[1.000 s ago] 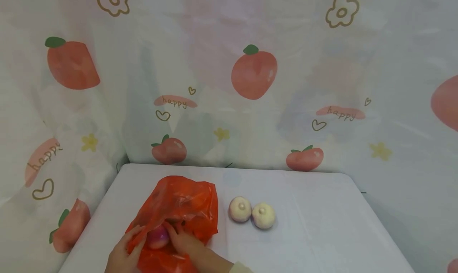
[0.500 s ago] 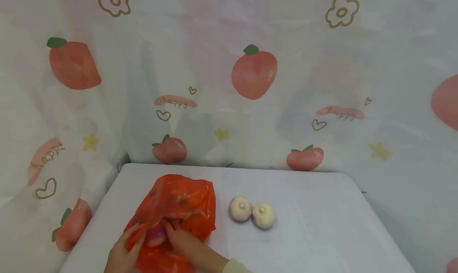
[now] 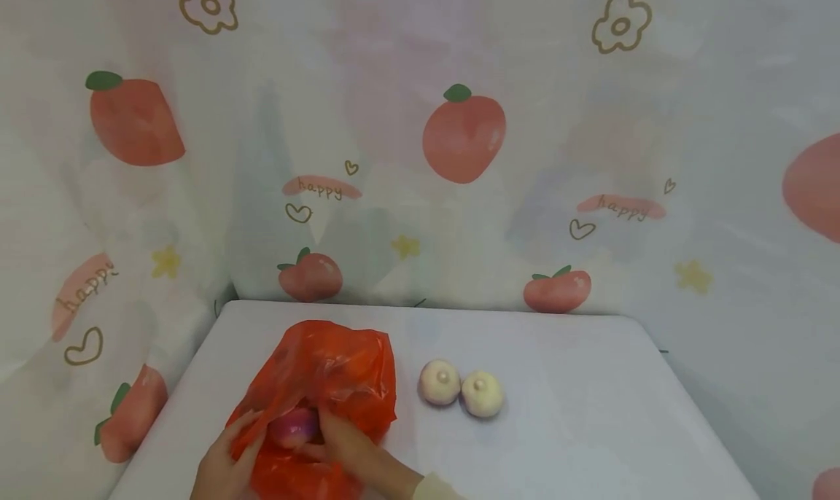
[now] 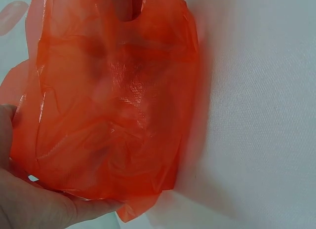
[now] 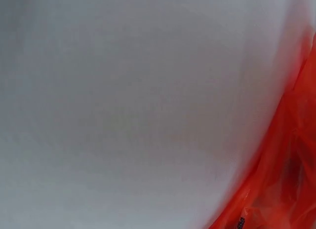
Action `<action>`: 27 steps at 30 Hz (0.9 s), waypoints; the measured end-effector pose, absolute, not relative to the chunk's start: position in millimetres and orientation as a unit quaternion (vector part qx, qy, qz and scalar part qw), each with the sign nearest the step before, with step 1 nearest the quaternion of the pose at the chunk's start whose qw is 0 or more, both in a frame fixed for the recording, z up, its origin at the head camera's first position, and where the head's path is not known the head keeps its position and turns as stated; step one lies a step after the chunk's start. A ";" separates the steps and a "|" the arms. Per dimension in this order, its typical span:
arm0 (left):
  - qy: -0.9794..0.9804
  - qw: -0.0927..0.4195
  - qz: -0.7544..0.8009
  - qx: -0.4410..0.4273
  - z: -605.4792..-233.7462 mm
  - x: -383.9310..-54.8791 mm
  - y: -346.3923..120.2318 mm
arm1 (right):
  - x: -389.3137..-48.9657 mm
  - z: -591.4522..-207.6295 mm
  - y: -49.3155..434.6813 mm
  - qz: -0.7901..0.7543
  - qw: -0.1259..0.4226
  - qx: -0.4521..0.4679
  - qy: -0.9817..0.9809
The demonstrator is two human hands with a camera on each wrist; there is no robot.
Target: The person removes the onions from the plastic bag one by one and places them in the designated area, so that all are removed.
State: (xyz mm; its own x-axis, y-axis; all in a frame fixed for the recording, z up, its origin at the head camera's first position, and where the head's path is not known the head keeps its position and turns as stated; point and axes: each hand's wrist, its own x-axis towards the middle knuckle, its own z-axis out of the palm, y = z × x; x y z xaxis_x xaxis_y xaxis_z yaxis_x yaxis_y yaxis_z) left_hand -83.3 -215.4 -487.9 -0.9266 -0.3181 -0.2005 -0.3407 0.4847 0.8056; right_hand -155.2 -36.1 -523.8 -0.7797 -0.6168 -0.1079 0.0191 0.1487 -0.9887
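Observation:
A crumpled translucent red plastic bag (image 3: pixel 341 361) lies on the left part of the table, with dark, blurred shapes inside. My left hand (image 3: pixel 223 460) grips its left edge, thumb and fingers apart on the plastic; the left wrist view shows the same hand (image 4: pixel 44 204) against the bag (image 4: pixel 113 100). A shiny purple onion (image 3: pixel 292 427), paler below, sits in the bag's mouth. My right hand (image 3: pixel 348 445) holds it from the right side, some fingertips hidden by plastic and onion. The right wrist view catches only the bag's edge (image 5: pixel 281 189), not the hand.
Two pale round bulbs with small nubs on top, a left one (image 3: pixel 440 382) and a right one (image 3: pixel 483 394), stand side by side right of the bag. The white table (image 3: pixel 590 427) backs onto a printed cloth wall (image 3: pixel 394 84).
My right hand has turned at the onion, its thumb now showing below it. The onion has shifted slightly within the bag's mouth. My left hand stays at the bag's edge.

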 end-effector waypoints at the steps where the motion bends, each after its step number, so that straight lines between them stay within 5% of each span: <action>1: 0.860 0.016 0.472 -0.193 -487.4 -83.4 -215.2 | -156.4 -523.7 -33.7 -0.593 0.235 -0.242 0.731; 11: 0.855 0.024 0.477 -0.201 -484.6 -81.0 -216.1 | -153.4 -520.0 -27.6 -0.522 0.197 -0.282 0.780; 18: 0.850 0.024 0.485 -0.204 -485.0 -80.1 -214.7 | -156.4 -508.6 -29.7 -0.510 0.113 -0.329 0.787; 27: 0.851 0.010 0.487 -0.197 -487.0 -79.8 -216.0 | -150.2 -498.9 -11.3 -0.498 0.172 -0.243 0.814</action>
State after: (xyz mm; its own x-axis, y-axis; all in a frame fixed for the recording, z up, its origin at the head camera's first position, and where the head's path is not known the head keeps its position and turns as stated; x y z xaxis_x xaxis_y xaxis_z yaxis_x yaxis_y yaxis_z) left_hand -79.8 -216.0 -487.0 -0.9219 -0.3262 -0.2088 -0.3452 0.4476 0.8249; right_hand -150.2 -11.3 -498.9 -0.8228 -0.5671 -0.0375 -0.2247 0.3852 -0.8951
